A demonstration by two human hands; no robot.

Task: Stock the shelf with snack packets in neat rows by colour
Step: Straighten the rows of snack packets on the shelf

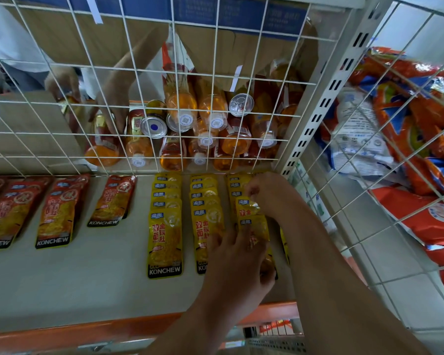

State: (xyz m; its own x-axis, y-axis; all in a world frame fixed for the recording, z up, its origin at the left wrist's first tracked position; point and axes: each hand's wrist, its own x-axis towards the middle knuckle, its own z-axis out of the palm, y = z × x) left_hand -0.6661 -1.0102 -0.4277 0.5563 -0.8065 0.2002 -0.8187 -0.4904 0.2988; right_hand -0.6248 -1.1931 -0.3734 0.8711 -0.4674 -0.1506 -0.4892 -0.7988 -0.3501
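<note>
Left hand [237, 257] presses yellow packets [256, 226]; right hand [269, 193] pinches 1.

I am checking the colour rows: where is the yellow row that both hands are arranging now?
Head view: the rightmost yellow row, on the right side of the shelf, between the middle yellow row and the white upright post.

Your left hand [237, 260] lies flat, its fingers straight and spread. Your right hand [265, 192] is just beyond those fingertips, its curled fingers pinching a yellow packet [246, 211].
</note>
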